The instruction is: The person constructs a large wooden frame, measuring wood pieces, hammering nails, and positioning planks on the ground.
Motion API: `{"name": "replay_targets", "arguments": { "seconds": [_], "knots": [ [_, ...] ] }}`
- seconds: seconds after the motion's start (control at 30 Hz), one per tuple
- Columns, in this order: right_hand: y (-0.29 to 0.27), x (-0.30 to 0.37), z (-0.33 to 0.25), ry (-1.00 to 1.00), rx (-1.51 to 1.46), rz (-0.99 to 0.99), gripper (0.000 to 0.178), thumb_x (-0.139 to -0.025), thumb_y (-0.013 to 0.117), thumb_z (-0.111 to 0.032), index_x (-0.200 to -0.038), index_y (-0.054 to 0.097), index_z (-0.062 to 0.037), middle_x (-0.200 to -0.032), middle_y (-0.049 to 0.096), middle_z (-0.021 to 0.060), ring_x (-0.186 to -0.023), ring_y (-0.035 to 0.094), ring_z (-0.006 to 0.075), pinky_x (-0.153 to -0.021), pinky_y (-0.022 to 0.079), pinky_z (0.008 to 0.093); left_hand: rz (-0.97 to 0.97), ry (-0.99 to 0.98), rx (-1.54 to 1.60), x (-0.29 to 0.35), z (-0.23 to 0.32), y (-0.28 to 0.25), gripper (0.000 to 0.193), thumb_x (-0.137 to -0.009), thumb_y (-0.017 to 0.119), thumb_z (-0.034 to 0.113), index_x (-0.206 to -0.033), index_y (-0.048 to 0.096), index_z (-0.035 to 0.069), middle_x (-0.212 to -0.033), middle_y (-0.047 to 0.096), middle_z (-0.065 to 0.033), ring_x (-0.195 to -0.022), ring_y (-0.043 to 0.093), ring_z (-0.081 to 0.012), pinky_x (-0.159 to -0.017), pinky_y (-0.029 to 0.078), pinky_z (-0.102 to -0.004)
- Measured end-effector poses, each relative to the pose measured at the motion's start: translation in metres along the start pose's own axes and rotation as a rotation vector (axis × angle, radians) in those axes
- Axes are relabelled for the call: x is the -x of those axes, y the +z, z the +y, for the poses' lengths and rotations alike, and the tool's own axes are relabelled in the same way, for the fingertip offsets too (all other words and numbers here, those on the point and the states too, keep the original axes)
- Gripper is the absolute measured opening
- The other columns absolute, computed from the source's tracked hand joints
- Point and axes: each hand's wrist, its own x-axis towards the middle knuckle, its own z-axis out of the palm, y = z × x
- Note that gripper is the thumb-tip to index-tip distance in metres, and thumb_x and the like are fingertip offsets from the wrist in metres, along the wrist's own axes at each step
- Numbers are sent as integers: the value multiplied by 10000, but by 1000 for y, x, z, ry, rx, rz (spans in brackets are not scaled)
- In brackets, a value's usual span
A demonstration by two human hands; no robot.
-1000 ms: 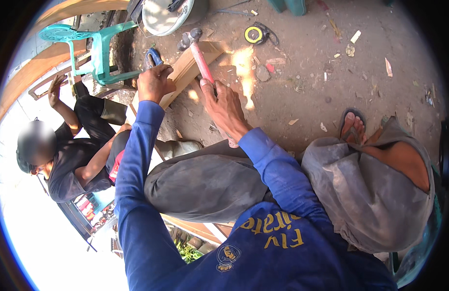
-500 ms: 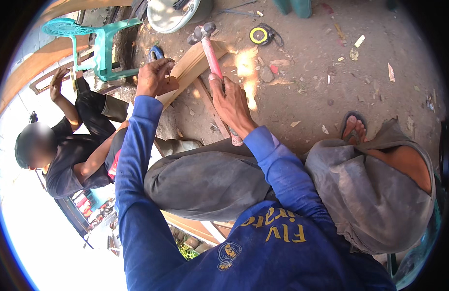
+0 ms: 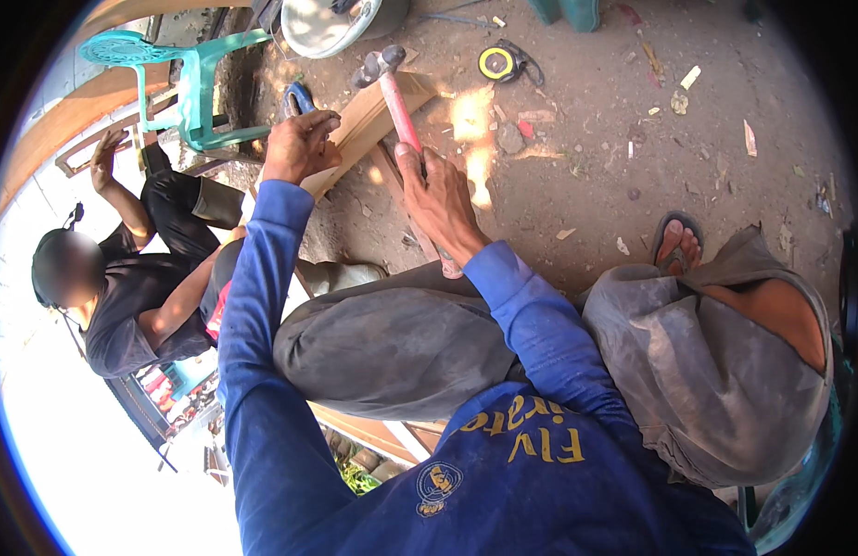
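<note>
My right hand [image 3: 441, 199] is wrapped around the red handle of a hammer [image 3: 399, 107]. Its dark metal head points away from me, over the far part of a wooden beam. At the left, my left hand [image 3: 299, 148] is closed with its fingertips pinched together, at the near side of that pale wooden beam [image 3: 368, 128]. Whatever the pinch holds is too small and hidden to make out. A narrower wooden strip [image 3: 392, 185] runs from under the beam toward my knee, partly behind my right hand.
A person in dark clothes [image 3: 137, 296] sits close on my left. Beyond are a green plastic chair [image 3: 202, 93], a pale bucket [image 3: 322, 28] and a yellow-and-black tape measure [image 3: 496, 64]. A blue-handled tool [image 3: 299, 97] lies past my left hand. Wood scraps dot the dirt floor.
The hammer has shifted slightly left, and its head sits a touch lower. My left hand has turned a little, its fingers now more bunched over the beam.
</note>
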Motion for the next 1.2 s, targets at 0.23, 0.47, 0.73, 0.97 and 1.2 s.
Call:
{"name": "replay_targets", "arguments": {
  "seconds": [0.23,0.47,0.73,0.97,1.2],
  "knots": [
    [1,-3,17,11,-20,-195,549,-1038,463,-470,-918,648,33,-765,657,300,-785,667,495,-730,512,544,-102,215,-249,-4,6,3,204,-896,741,242,-1057,775,122,-845,722,-159,-777,735,-266,-739,571,-364],
    [-3,-9,1,113,-362,124,552,-1037,478,-461,-903,634,51,-772,662,283,-768,675,466,-723,516,525,-94,147,-212,-9,3,2,244,-880,759,286,-1070,779,134,-821,727,-152,-732,726,-300,-718,564,-380],
    [-14,-16,-6,101,-122,-138,602,-1042,418,-505,-914,615,49,-795,656,321,-825,664,505,-768,503,555,-156,72,-81,9,-7,-5,167,-880,729,125,-1017,733,30,-826,726,-121,-734,710,-290,-739,561,-369],
    [-6,-19,16,98,-130,-79,636,-1040,412,-519,-944,606,80,-786,623,330,-758,644,486,-716,508,535,-62,-46,-201,3,5,-17,164,-929,672,175,-1010,728,44,-817,716,-175,-750,725,-319,-706,561,-384],
    [-4,-19,20,161,-173,-33,642,-1033,415,-499,-970,646,97,-869,640,383,-878,640,544,-791,490,572,18,306,299,-15,74,2,187,-933,733,156,-1020,737,-9,-765,707,-65,-718,644,-93,-675,533,-282]
  ]
}}
